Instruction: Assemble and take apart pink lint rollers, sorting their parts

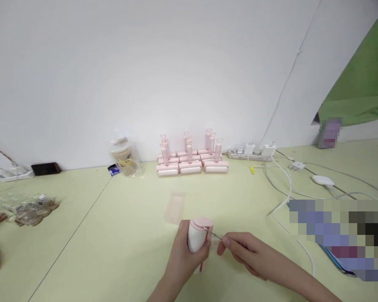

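Observation:
My left hand [184, 256] is closed round a lint roller [196, 239], a white roll with a pink end cap and pink cover, held upright above the table. In my right hand [244, 251], thumb and fingers pinch a thin metal tool [214, 235], too small to name for sure. Its tip touches the roller near the edge of the pink cap. A reddish strip shows along the roller's right side. Just beyond my left hand lies a pale pink see-through plastic piece [175, 207]. The lower part of the roller is partly hidden by my left fingers.
Against the wall stand several pink lint rollers [190, 167] in rows. Left of them are a bagged drink cup [126, 157], a small blue packet [114, 170] and a dark phone [45, 168]. A power strip [252, 155] and white cables [290, 184] spread on the right.

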Tool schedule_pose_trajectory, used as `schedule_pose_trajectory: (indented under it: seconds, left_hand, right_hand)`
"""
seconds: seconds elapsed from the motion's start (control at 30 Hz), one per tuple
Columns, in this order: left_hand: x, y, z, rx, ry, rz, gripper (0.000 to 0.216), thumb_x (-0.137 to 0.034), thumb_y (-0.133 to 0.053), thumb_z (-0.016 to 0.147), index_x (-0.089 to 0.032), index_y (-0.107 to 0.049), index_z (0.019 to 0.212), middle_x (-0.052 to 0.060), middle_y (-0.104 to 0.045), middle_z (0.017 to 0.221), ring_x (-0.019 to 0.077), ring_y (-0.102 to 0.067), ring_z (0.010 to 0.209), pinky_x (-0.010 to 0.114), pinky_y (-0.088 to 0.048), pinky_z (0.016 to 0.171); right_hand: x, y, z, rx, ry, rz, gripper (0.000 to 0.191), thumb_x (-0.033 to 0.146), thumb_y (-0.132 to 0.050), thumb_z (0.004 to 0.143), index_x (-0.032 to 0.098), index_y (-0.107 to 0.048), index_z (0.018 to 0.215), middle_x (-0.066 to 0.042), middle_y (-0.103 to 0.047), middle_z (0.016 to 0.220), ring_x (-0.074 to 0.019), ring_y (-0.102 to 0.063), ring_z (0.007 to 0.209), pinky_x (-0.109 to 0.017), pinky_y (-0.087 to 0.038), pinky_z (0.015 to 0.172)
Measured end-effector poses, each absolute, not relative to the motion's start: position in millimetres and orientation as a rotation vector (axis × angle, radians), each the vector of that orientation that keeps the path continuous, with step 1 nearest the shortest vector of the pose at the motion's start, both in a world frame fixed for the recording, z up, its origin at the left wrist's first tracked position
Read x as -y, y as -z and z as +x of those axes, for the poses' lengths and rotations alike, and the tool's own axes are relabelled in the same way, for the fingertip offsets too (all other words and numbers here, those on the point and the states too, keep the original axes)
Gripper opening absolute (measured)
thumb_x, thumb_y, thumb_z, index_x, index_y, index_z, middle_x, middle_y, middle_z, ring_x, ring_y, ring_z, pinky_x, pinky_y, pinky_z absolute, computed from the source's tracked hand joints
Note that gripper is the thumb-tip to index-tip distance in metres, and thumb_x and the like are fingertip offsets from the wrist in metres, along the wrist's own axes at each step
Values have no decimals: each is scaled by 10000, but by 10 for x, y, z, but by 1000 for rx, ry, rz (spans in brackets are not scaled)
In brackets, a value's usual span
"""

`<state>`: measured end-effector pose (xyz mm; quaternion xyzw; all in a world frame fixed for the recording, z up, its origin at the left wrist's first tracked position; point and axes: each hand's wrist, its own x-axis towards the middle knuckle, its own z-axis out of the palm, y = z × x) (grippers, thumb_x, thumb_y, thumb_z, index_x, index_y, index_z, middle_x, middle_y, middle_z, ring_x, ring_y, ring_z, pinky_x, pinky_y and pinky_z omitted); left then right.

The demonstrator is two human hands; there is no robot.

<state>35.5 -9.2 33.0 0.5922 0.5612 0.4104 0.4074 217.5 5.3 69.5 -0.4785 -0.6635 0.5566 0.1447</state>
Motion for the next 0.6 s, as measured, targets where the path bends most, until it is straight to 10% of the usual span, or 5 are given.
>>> schedule_pose_trajectory:
  seconds: [0.2,0.6]
  left_hand:
    - [134,-274,408,-1427,-1082,1577,173,-275,-550,701,-200,-490,844,19,-562,778,164,-540,697,272,-441,632]
    - [55,-307,596,-1377,-1185,1372,215,-360,-558,722,-204,-425,784,-14,-556,656,127,-522,578,218,-410,522]
  right_hand:
    - [-9,-682,2130,1410,-2139,-1206,351,472,-342,855,187,-517,748,108,-300,464,-2,-141,257,-142,-90,251]
    - [81,-406,1952,1064,-1935,-1052,383,448,-385,846,177,-408,576,113,-200,401,-11,-84,275,-162,-44,270]
